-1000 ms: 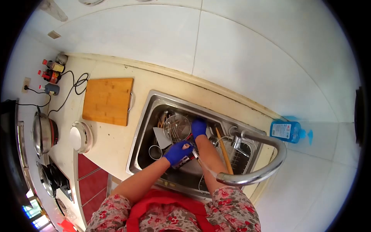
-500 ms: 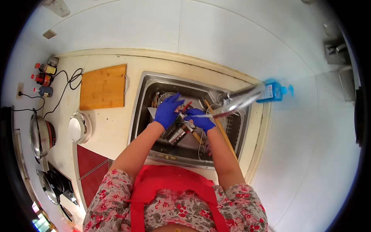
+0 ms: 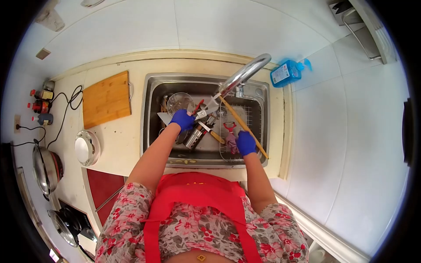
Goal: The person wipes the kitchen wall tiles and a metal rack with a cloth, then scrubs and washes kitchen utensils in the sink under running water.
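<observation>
My left hand [image 3: 183, 120], in a blue glove, is closed at the near end of a metal blade [image 3: 211, 106] with a pale label, which slants up toward the faucet spout. The handle is hidden. My right hand [image 3: 246, 143], also gloved, has its fingers closed at the edge of a purple cloth-like item [image 3: 231, 143] with a red top. Between my hands lie a metal cylinder [image 3: 194, 138] and a knife with a yellowish handle [image 3: 216, 136]. A clear round bowl [image 3: 180, 102] sits behind my left hand.
The steel sink [image 3: 149, 94] has a wire rack and a long wooden stick [image 3: 244, 124] at its right. The faucet [image 3: 247, 72] arches over the back. A blue bottle [image 3: 286, 73] stands back right. Left are a cutting board [image 3: 106, 99] and white bowls [image 3: 87, 147].
My right hand has left the middle of the sink, moved right and taken hold of the purple item. The labelled blade now shows beyond my left hand. The whole view has shifted.
</observation>
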The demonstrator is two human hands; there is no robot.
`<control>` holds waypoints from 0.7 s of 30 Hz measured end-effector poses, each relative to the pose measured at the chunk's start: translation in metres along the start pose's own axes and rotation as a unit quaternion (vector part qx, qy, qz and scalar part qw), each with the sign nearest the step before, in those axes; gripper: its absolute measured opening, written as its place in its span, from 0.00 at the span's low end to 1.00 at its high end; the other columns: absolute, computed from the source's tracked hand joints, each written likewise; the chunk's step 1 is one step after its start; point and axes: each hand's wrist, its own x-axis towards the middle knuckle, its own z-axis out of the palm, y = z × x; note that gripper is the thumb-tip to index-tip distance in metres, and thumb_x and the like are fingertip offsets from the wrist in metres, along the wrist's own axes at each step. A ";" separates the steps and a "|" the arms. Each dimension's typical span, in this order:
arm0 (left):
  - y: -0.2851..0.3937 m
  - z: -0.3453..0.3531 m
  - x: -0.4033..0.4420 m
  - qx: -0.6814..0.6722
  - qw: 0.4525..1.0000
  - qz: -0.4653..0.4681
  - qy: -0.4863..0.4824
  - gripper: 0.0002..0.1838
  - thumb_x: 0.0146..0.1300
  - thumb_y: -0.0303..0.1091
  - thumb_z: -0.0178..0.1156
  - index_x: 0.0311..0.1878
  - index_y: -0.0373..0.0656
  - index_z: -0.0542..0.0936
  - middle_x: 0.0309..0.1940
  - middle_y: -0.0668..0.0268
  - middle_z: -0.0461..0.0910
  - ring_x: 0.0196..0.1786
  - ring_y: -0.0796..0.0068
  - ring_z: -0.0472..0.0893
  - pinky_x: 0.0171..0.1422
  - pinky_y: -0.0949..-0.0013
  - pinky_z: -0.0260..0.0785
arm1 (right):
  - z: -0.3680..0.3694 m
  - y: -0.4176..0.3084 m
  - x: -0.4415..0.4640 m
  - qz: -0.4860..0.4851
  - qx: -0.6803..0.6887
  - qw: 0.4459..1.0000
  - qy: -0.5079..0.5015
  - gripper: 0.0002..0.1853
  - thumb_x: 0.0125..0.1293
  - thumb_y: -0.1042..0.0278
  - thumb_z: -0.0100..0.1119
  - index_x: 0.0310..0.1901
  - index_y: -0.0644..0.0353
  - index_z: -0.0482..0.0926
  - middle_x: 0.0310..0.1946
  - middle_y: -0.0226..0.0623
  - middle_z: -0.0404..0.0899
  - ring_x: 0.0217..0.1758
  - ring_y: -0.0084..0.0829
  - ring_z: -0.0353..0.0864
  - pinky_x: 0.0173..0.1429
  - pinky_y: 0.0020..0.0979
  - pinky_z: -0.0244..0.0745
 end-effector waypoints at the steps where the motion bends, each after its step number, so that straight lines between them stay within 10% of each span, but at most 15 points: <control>1: 0.000 0.003 0.001 -0.039 0.999 -0.012 -0.019 0.12 0.55 0.35 0.60 0.27 0.33 0.76 0.23 0.55 0.77 0.26 0.65 0.79 0.30 0.67 0.71 | 0.019 0.009 -0.016 0.001 -0.036 0.999 0.008 0.06 0.56 0.68 0.50 0.29 0.56 0.76 0.30 0.47 0.77 0.34 0.43 0.79 0.37 0.43 0.74; 6: 0.003 0.020 -0.005 -0.542 0.830 -0.126 -0.038 0.09 0.58 0.27 0.57 0.40 0.33 0.71 0.32 0.58 0.76 0.32 0.66 0.79 0.37 0.68 0.76 | 0.054 0.020 -0.042 0.042 0.024 0.999 -0.008 0.07 0.54 0.66 0.52 0.30 0.57 0.77 0.27 0.46 0.76 0.34 0.45 0.78 0.37 0.42 0.73; 10: 0.008 0.028 -0.007 -0.586 0.804 -0.099 -0.036 0.10 0.59 0.24 0.55 0.44 0.34 0.69 0.36 0.57 0.76 0.36 0.63 0.79 0.42 0.66 0.76 | -0.005 0.003 -0.041 0.012 0.168 0.983 0.067 0.08 0.52 0.64 0.56 0.29 0.59 0.76 0.29 0.46 0.76 0.34 0.47 0.76 0.40 0.40 0.71; 13: 0.015 0.038 -0.011 -0.615 0.778 -0.121 -0.052 0.10 0.59 0.25 0.55 0.43 0.32 0.69 0.36 0.55 0.76 0.37 0.61 0.79 0.44 0.65 0.76 | -0.024 -0.029 -0.023 -0.117 0.379 0.899 0.185 0.12 0.50 0.66 0.61 0.34 0.65 0.76 0.28 0.38 0.75 0.34 0.33 0.76 0.40 0.30 0.69; 18: 0.021 0.065 -0.015 -0.644 0.755 -0.116 -0.047 0.08 0.60 0.27 0.53 0.41 0.36 0.71 0.33 0.57 0.76 0.35 0.63 0.79 0.40 0.65 0.74 | -0.045 -0.111 0.020 0.066 0.739 0.670 -0.026 0.12 0.55 0.64 0.59 0.36 0.64 0.76 0.34 0.39 0.76 0.35 0.27 0.76 0.39 0.25 0.68; 21: 0.019 0.073 -0.015 -0.629 0.770 -0.105 -0.034 0.09 0.60 0.27 0.54 0.43 0.37 0.71 0.34 0.57 0.76 0.35 0.63 0.78 0.38 0.64 0.73 | -0.009 -0.132 0.043 0.058 0.775 0.630 0.017 0.11 0.57 0.63 0.57 0.36 0.63 0.76 0.33 0.35 0.75 0.33 0.23 0.74 0.38 0.23 0.68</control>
